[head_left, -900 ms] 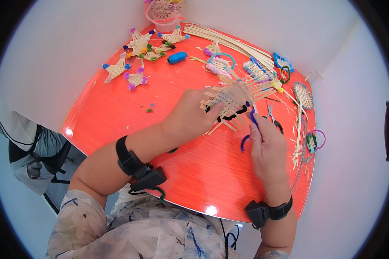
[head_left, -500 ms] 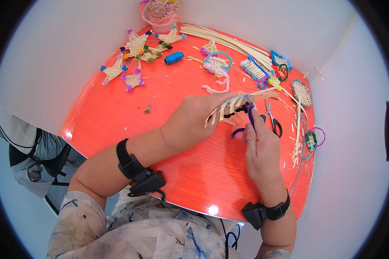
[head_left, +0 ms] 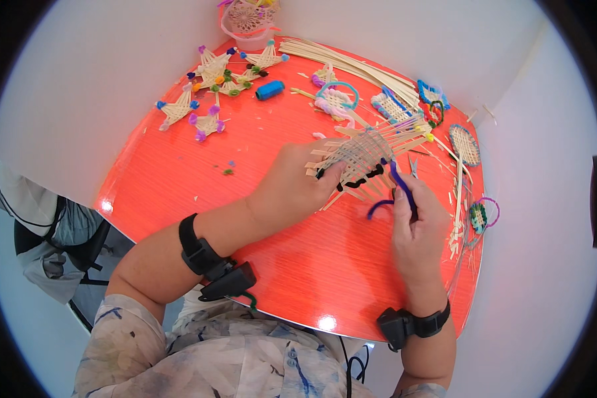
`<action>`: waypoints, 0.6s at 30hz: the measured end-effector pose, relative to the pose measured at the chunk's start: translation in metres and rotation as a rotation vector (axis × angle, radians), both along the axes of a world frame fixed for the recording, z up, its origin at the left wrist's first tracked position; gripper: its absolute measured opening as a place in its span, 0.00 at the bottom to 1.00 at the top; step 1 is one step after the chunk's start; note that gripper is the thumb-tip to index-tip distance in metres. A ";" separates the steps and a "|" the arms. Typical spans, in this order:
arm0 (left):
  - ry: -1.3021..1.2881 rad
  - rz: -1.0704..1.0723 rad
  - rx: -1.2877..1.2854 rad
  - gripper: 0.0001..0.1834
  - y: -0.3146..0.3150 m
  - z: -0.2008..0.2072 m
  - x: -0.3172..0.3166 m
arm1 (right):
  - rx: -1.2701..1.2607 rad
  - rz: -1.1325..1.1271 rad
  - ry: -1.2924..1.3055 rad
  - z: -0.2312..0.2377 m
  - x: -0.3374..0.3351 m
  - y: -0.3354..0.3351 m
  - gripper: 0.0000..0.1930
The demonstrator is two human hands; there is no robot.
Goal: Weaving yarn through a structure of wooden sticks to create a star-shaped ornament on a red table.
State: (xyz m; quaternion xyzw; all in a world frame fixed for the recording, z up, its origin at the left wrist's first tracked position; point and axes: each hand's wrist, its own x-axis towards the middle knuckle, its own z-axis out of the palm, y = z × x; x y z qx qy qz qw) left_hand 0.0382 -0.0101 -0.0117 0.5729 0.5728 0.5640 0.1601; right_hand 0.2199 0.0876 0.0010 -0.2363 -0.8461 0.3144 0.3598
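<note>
Left hand (head_left: 292,192) lies closed on the near-left edge of the woven straw mat (head_left: 365,156), fingers pinching its strips and holding it just above the red table (head_left: 179,179). Right hand (head_left: 414,222) sits just beside the mat's near-right corner, fingers closed on a purple pipe cleaner (head_left: 399,189) whose upper end touches the weave. A black pipe cleaner (head_left: 358,180) is threaded along the mat's near edge. Beyond the mat, a bundle of loose straw strips (head_left: 351,63) lies at the table's far edge. Far left of the mat are several straw stars (head_left: 209,93) with coloured pompoms, and a blue thread spool (head_left: 270,89) lies between the stars and the mat.
</note>
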 end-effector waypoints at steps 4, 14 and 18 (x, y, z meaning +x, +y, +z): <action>-0.191 -0.017 -0.028 0.14 0.001 0.002 0.003 | -0.201 -0.005 0.049 0.004 0.001 -0.002 0.08; -0.060 -0.033 -0.033 0.12 0.002 0.003 0.001 | -0.194 -0.111 0.058 -0.005 0.002 0.022 0.05; -0.045 -0.081 -0.060 0.15 0.000 0.005 0.001 | -0.275 -0.080 0.012 -0.003 0.003 0.021 0.06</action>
